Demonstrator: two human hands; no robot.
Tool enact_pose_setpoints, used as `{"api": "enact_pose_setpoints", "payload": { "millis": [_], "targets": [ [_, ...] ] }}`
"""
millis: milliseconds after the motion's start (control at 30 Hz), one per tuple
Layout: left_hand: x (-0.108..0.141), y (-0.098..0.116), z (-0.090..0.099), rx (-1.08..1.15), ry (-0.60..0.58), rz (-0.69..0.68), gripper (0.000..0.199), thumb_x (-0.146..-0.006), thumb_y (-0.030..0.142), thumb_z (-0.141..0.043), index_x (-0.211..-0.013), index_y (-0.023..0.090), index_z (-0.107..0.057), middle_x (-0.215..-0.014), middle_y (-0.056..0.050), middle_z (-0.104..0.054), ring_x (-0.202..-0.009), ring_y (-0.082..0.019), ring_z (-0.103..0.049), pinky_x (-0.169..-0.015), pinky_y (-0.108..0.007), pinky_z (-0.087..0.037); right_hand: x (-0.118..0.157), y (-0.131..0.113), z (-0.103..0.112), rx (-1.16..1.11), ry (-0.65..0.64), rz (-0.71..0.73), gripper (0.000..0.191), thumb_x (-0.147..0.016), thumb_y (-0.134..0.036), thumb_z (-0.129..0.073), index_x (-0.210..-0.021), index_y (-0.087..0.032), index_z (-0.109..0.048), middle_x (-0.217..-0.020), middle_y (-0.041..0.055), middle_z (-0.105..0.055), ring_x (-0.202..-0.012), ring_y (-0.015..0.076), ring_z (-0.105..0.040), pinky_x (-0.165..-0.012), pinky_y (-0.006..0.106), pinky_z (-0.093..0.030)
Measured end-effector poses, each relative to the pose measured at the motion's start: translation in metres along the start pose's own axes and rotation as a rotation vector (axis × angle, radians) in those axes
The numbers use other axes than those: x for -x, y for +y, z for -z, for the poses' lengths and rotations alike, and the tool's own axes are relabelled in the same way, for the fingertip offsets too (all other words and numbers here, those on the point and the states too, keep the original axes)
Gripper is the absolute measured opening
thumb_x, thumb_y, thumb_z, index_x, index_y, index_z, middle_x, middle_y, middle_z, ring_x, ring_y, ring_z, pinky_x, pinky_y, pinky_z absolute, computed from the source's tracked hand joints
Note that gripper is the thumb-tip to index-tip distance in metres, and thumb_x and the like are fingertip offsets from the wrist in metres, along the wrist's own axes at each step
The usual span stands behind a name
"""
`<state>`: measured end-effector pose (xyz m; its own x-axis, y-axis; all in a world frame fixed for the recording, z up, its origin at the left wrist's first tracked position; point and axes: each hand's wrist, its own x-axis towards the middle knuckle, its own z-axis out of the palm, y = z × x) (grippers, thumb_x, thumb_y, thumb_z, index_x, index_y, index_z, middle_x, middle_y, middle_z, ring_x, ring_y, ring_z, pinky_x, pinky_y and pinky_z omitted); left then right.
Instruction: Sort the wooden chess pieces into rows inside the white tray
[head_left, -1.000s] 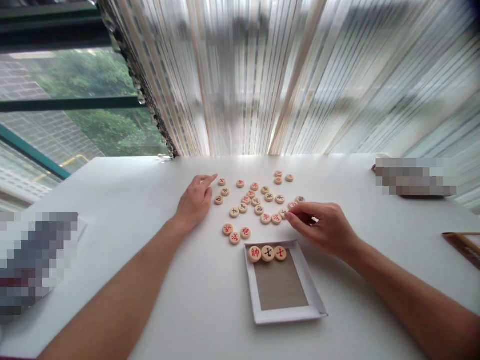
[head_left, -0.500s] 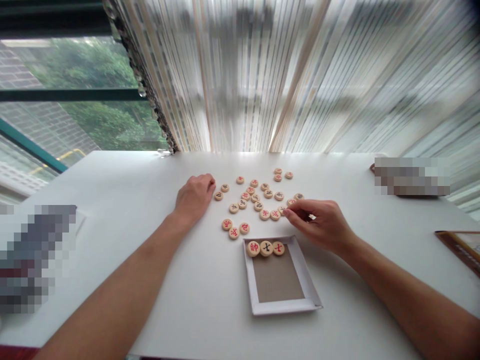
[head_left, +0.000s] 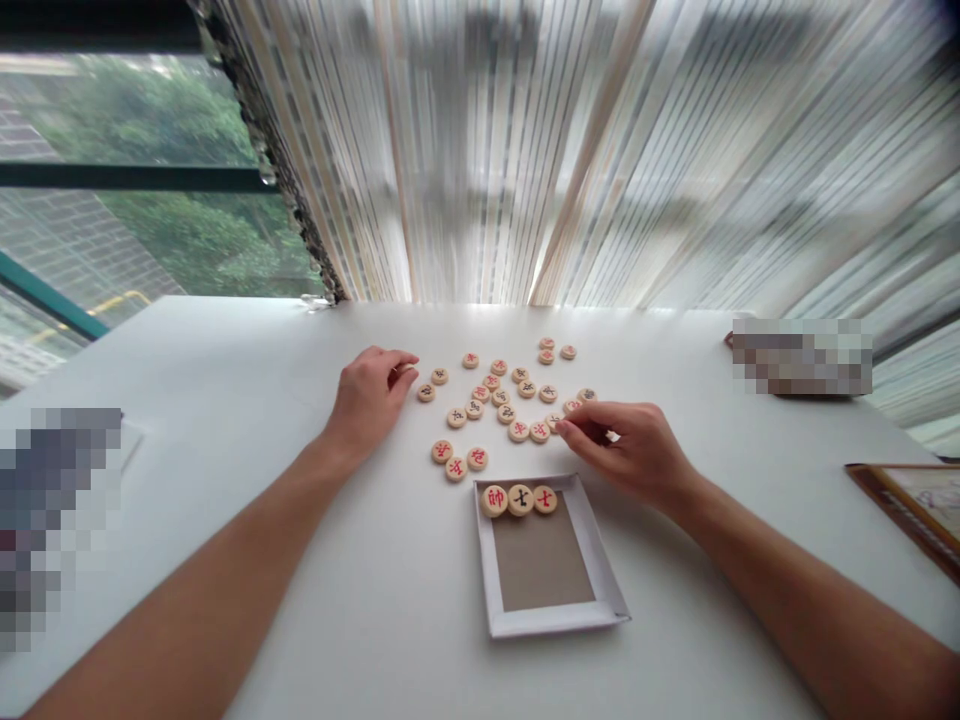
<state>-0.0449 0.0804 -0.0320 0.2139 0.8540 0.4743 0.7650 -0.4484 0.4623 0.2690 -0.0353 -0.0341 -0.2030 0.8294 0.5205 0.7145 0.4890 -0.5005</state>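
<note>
Wooden xiangqi pieces with red or black characters lie scattered on the white table. My right hand point(head_left: 630, 445) is at the right side of the group, thumb and fingertips closed at the edge of a black-marked xiangqi piece point(head_left: 553, 423); the fingers partly cover it. To the left of the group rests my left hand point(head_left: 371, 395), its thumb and forefinger a little apart with nothing seen between them. It is nearest to a black-marked piece point(head_left: 426, 393). In front stands a shallow white box point(head_left: 551, 620) with a row of pieces, including a red-marked one point(head_left: 494, 501), along its far side.
A strand curtain point(head_left: 465, 150) hangs behind the table point(head_left: 337, 600), beside a window at the left. Blurred-out objects stand at the left edge and the back right point(head_left: 802, 357). A brown-edged flat item point(head_left: 900, 510) lies at the right.
The view has shifted slightly, moving things a little left. My left hand's thumb and forefinger have parted. My right hand stays at the same xiangqi piece.
</note>
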Motion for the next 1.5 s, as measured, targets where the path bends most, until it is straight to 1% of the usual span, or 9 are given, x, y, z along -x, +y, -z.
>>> {"api": "enact_pose_setpoints", "payload": {
  "millis": [133, 200, 367, 567, 733, 833, 967, 1200, 1500],
  "targets": [
    [0.008, 0.015, 0.002, 0.150, 0.070, 0.014, 0.026, -0.095, 0.031, -0.070, -0.114, 0.018, -0.083, -0.102, -0.009, -0.080, -0.084, -0.021, -0.076, -0.087, -0.036, -0.065, 0.000, -0.001, 0.000, -0.021, 0.003, 0.000, 0.025, -0.097, -0.024, -0.065, -0.074, -0.016, -0.071, -0.059, -0.0018, -0.062, -0.049, 0.0087, -0.050, -0.051, 0.021, -0.040],
    [0.014, 0.030, 0.001, 0.459, 0.068, 0.073, 0.030, -0.092, 0.034, -0.076, -0.115, 0.017, -0.084, -0.109, -0.010, -0.080, -0.089, -0.023, -0.079, -0.087, -0.037, -0.066, -0.001, -0.003, 0.000, -0.041, 0.002, -0.009, 0.025, -0.097, -0.024, -0.066, -0.073, -0.016, -0.070, -0.059, -0.0019, -0.062, -0.049, 0.0089, -0.050, -0.051, 0.021, -0.040],
    [0.038, 0.080, 0.001, 1.044, -0.177, 0.352, 0.045, -0.081, 0.043, -0.091, -0.114, 0.014, -0.084, -0.095, -0.010, -0.083, -0.086, -0.024, -0.080, -0.086, -0.038, -0.067, 0.001, -0.017, -0.002, -0.136, -0.011, -0.040, 0.022, -0.098, -0.025, -0.067, -0.079, -0.017, -0.073, -0.063, -0.0004, -0.067, -0.052, 0.0099, -0.053, -0.050, 0.022, -0.041],
    [0.058, 0.110, 0.002, 1.297, -0.402, 0.494, 0.034, -0.075, 0.033, -0.096, -0.104, 0.016, -0.087, -0.094, -0.008, -0.085, -0.087, -0.019, -0.078, -0.085, -0.030, -0.064, 0.006, -0.044, -0.003, -0.292, -0.105, 0.002, 0.013, -0.103, -0.028, -0.065, -0.100, -0.018, -0.073, -0.065, -0.0020, -0.068, -0.056, 0.0118, -0.057, -0.055, 0.023, -0.046],
    [0.063, 0.112, 0.003, 1.364, -0.551, 0.541, 0.038, -0.072, 0.033, -0.099, -0.104, 0.016, -0.087, -0.098, -0.011, -0.086, -0.092, -0.025, -0.082, -0.092, -0.039, -0.067, 0.006, -0.052, -0.004, -0.351, -0.144, 0.032, 0.015, -0.106, -0.026, -0.060, -0.096, -0.020, -0.069, -0.068, -0.0019, -0.067, -0.058, 0.0119, -0.056, -0.057, 0.023, -0.045],
    [0.063, 0.113, 0.003, 1.360, -0.594, 0.541, 0.038, -0.073, 0.033, -0.098, -0.105, 0.016, -0.087, -0.099, -0.011, -0.086, -0.091, -0.025, -0.083, -0.093, -0.038, -0.068, 0.007, -0.052, -0.002, -0.347, -0.143, 0.013, 0.017, -0.106, -0.025, -0.061, -0.091, -0.020, -0.068, -0.069, -0.0021, -0.066, -0.059, 0.0113, -0.055, -0.057, 0.023, -0.044],
    [0.062, 0.112, 0.003, 1.355, -0.601, 0.562, 0.035, -0.077, 0.032, -0.096, -0.106, 0.015, -0.087, -0.107, -0.014, -0.086, -0.090, -0.023, -0.083, -0.087, -0.034, -0.069, 0.008, -0.052, -0.001, -0.355, -0.141, -0.033, 0.021, -0.106, -0.028, -0.061, -0.087, -0.019, -0.067, -0.068, -0.0011, -0.065, -0.059, 0.0120, -0.054, -0.057, 0.024, -0.044],
    [0.061, 0.114, 0.004, 1.384, -0.590, 0.502, 0.025, -0.080, 0.031, -0.094, -0.096, 0.013, -0.088, -0.094, -0.011, -0.086, -0.082, -0.019, -0.082, -0.078, -0.026, -0.069, 0.009, -0.054, 0.000, -0.350, -0.107, -0.032, 0.021, -0.105, -0.027, -0.061, -0.087, -0.019, -0.068, -0.069, 0.0007, -0.067, -0.060, 0.0131, -0.057, -0.057, 0.025, -0.046],
    [0.061, 0.112, 0.006, 1.307, -0.556, 0.436, 0.021, -0.079, 0.028, -0.094, -0.094, 0.015, -0.087, -0.090, -0.010, -0.087, -0.087, -0.025, -0.084, -0.084, -0.032, -0.070, 0.011, -0.059, 0.000, -0.425, -0.071, -0.068, 0.014, -0.105, -0.029, -0.066, -0.094, -0.020, -0.070, -0.075, 0.0040, -0.075, -0.061, 0.0155, -0.067, -0.054, 0.025, -0.051]
  ]
}}
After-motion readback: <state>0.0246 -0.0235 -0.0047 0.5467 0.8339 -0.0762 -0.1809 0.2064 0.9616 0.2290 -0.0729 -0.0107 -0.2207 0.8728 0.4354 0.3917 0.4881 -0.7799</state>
